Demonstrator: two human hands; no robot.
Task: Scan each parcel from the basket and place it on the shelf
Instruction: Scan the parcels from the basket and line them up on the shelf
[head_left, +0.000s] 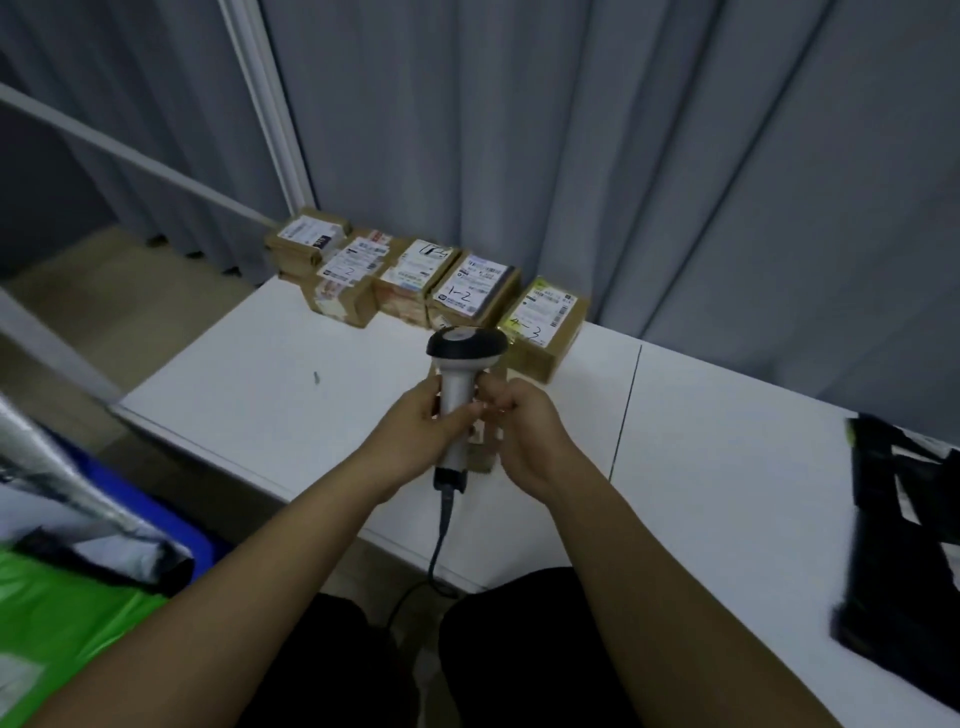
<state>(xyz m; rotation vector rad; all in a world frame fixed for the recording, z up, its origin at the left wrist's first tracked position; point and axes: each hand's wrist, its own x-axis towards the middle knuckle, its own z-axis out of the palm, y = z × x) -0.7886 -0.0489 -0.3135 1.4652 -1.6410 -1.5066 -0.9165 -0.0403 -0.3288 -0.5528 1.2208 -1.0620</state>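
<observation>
The handheld scanner (460, 395) stood nearly upright over the white desk (727, 467), dark head up, grey handle down, its cable (439, 540) trailing off the near desk edge. The left hand (415, 426) was wrapped round the handle from the left. The right hand (519, 421) met the scanner from the right, its fingers curled; behind the scanner and between both hands sat a small brown parcel (485, 441), mostly hidden, and the right hand seemed to pinch it, though blur kept that from being sure.

Beyond the scanner, along the far desk edge against the grey curtain (623, 156), 5 labelled cardboard parcels (415, 275) lay in a row touching one another. The one directly behind the scanner head bore a handwritten "1-2" (460, 297); the one just right of it (545, 322) showed a handwritten mark that looked like "4-3".

Well to the right of the scanner, a black bag (904, 545) lay on the desk. Down to the scanner's left, off the desk, a blue basket (171, 519) held a green mailer (67, 623) and a silver-grey one (62, 467).
</observation>
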